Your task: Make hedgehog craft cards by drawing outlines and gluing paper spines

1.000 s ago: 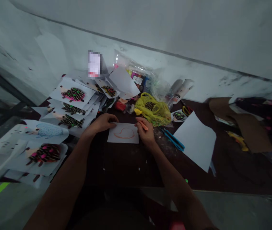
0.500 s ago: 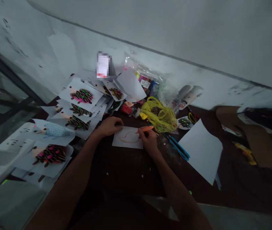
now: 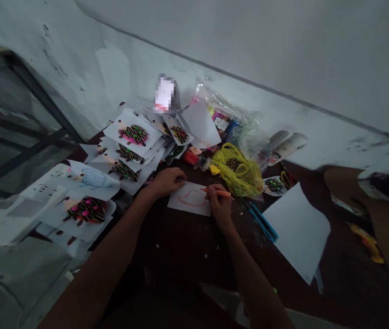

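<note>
A small white sheet of paper lies on the dark table, bearing a curved orange-red outline. My left hand rests at its upper left corner, thumb on the paper and fingers bent, holding it down. Between the closed fingers of my right hand is an orange marker, its tip pointing left over the upper right part of the sheet. The fingers partly cover the outline's right end. Just right of this hand lie blue-handled scissors.
Left stands a pile of hedgehog pictures, near a white stool. Behind the hands sit a yellow plastic bag and clear packaging. A larger white sheet and brown cardboard lie right. A blurred-out phone-like object leans on the wall.
The view has turned, so everything appears further right. My right hand has tilted the marker, whose rear end now points slightly downward to the right. My left hand stays at the paper's corner.
</note>
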`<state>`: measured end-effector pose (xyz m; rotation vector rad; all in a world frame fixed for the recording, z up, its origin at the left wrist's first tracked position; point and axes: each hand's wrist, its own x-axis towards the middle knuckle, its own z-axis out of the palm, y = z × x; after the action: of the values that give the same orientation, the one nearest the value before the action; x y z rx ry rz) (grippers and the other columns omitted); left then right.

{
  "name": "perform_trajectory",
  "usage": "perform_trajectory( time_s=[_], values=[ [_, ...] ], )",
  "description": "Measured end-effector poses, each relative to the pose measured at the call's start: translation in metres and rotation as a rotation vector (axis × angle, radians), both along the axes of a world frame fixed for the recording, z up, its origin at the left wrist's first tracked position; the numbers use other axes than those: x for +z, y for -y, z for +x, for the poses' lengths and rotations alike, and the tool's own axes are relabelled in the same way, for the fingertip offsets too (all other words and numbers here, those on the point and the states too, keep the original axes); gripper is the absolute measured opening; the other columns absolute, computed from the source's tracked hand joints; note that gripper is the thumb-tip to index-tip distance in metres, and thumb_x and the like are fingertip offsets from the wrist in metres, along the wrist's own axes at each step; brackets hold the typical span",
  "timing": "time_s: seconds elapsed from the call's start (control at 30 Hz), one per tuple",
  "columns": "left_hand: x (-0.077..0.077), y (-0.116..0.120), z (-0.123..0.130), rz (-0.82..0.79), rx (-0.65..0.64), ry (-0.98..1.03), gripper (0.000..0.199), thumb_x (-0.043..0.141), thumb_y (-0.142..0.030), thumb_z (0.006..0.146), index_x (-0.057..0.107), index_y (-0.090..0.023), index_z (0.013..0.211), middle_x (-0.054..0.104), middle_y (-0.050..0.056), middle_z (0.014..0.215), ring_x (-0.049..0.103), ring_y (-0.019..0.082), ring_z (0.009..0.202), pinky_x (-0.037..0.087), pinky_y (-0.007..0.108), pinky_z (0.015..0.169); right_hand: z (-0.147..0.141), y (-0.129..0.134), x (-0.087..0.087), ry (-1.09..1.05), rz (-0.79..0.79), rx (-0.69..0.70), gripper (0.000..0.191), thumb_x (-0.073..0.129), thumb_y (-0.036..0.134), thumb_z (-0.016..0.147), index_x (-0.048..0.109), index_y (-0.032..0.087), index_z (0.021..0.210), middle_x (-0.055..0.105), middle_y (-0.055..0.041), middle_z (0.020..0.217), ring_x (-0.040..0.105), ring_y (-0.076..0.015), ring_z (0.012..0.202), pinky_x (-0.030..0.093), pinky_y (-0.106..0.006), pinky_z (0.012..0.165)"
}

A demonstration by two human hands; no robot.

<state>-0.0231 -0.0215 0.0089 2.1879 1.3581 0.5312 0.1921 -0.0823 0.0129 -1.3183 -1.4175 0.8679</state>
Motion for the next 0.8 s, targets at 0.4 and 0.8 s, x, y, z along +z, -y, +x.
perform_trajectory(
  time_s=[0.4,0.8],
  values=[
    [-0.002,0.002,0.001,-0.037,0.058,0.03,0.02,0.059,-0.023,0.081,0.074,-0.02,0.094,0.072,0.004,0.097,0.065,0.02,0.09,0.047,0.029,0.08,0.0,0.005,-0.006,0.02,-0.019,0.0,0.017,0.056,0.034,0.084,0.063,0.019,0.087,0.064,-0.0021,0.077,0.058,-0.0149,0.066,0.044,-0.026,0.057],
    [-0.005,0.0,-0.001,-0.037,0.047,0.061,0.019,0.062,-0.025,0.08,0.075,-0.019,0.092,0.073,0.005,0.094,0.065,0.02,0.087,0.047,0.03,0.079,-0.006,0.011,0.005,0.074,0.052,0.073,0.014,0.057,0.028,0.082,0.069,0.02,0.08,0.07,-0.003,0.077,0.064,-0.017,0.071,0.048,-0.028,0.065]
  ],
)
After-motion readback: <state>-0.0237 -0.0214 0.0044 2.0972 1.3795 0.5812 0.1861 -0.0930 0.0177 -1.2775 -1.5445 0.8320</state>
